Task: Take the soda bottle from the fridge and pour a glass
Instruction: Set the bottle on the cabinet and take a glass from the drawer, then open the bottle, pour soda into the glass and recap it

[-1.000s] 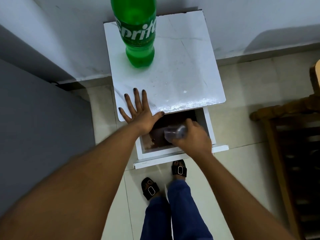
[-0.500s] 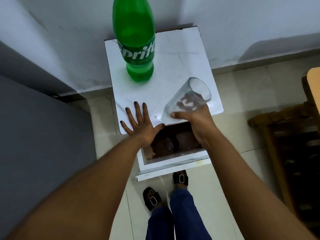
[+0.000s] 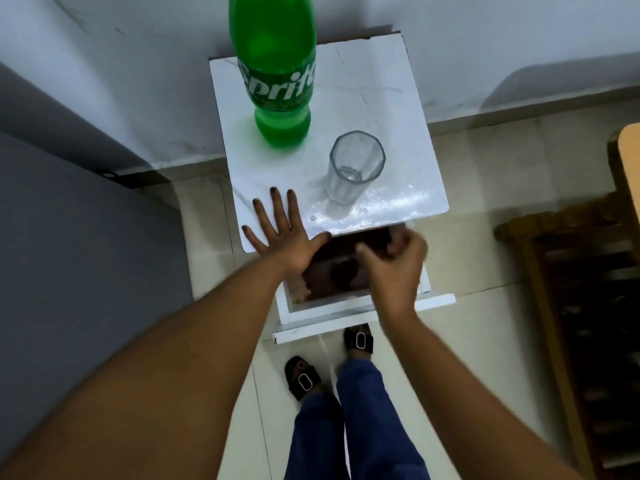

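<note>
The bottle [image 3: 275, 74], green with a Sprite label, stands upright at the far left of the white tabletop [image 3: 391, 109], close to the wall [image 3: 485, 36]; its top runs out of view. The glass [image 3: 353, 168] stands upright nearer the front edge, right of the bottle and apart from it, with nothing visible inside.

The left hand [image 3: 282, 233] lies flat on the front left corner of the tabletop, fingers spread and straight, its grip holding nothing. The right hand [image 3: 394, 265] hangs over the open drawer [image 3: 332, 310] below the tabletop's front edge, clear of the glass; it is blurred, the fingers loosely curled, and no object shows in its grip.

The drawer's brown floor shows between the two hands. A grey panel [image 3: 69, 254] rises at the left. Wooden furniture [image 3: 588, 271] stands at the right. Below, blue trouser legs [image 3: 367, 427] and black sandals [image 3: 303, 379] stand on the tiled floor [image 3: 485, 202].
</note>
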